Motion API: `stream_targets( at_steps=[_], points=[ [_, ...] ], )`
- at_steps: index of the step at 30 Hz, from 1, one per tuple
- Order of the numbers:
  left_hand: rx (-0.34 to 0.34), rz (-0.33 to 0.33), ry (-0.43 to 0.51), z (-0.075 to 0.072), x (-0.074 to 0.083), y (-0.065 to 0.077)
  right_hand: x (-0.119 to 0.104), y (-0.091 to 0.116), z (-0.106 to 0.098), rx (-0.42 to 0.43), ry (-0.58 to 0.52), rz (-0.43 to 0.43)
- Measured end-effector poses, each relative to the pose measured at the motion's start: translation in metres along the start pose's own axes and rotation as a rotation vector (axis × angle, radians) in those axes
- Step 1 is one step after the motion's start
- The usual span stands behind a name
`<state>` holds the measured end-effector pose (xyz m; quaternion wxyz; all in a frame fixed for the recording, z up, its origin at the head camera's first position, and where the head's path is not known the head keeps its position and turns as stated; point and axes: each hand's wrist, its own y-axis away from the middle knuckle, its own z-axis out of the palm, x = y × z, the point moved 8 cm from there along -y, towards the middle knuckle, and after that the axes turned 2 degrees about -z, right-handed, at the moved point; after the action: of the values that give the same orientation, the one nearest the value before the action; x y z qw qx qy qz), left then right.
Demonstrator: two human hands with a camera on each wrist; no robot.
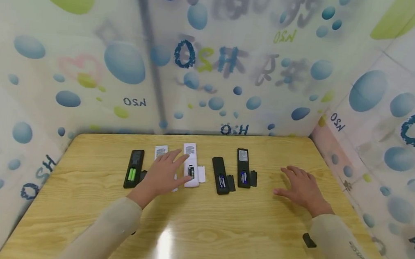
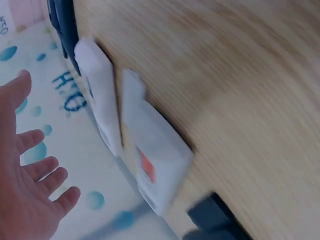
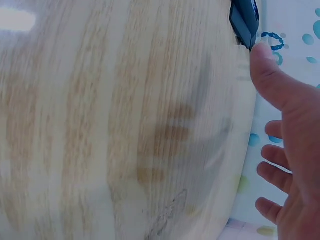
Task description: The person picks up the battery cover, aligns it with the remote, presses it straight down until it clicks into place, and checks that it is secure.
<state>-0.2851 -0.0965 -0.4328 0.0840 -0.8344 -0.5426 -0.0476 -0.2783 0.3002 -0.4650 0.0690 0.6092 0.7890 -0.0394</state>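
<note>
Several remote controls lie face down in a row, battery bays uncovered. My left hand (image 1: pixel 163 173) hovers with spread fingers over a white remote control (image 1: pixel 161 151), hiding most of it. Left of it lies a black remote control (image 1: pixel 136 158) with green batteries (image 1: pixel 132 174). To the right is another white remote control (image 1: pixel 190 159), its cover (image 1: pixel 201 174) alongside. Two more black remotes, the nearer remote (image 1: pixel 220 167) and the farther remote (image 1: pixel 243 167), hold blue batteries; loose covers (image 1: pixel 230 183) lie beside them. My right hand (image 1: pixel 300 189), fingers apart and holding nothing, is above the table's right side.
The wooden table (image 1: pixel 213 237) meets a wall (image 1: pixel 211 84) printed with blue and green bubbles at its back. A similar patterned wall (image 1: pixel 396 133) runs along the right. Near my right sleeve is a small black piece (image 1: pixel 309 240). Light glares off the front of the tabletop.
</note>
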Motion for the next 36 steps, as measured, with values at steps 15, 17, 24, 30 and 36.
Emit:
stream_targets(
  at_steps=[15,17,24,30,36],
  points=[
    [-0.086,-0.059,0.367,0.030,0.056,-0.068,-0.026,-0.025,0.006,-0.024,0.020,-0.031],
    [-0.093,-0.083,0.459,0.034,0.059,-0.076,-0.032,-0.029,0.005,-0.023,0.025,-0.044],
    [-0.121,-0.163,0.646,0.047,0.077,-0.095,-0.050,-0.043,0.009,-0.043,0.039,-0.078],
    [-0.102,-0.181,0.713,0.059,0.095,-0.113,-0.052,-0.049,0.013,-0.071,0.048,-0.032],
    [-0.101,-0.243,0.730,0.072,0.100,-0.123,-0.061,-0.056,0.019,-0.090,0.040,-0.034]
  ],
)
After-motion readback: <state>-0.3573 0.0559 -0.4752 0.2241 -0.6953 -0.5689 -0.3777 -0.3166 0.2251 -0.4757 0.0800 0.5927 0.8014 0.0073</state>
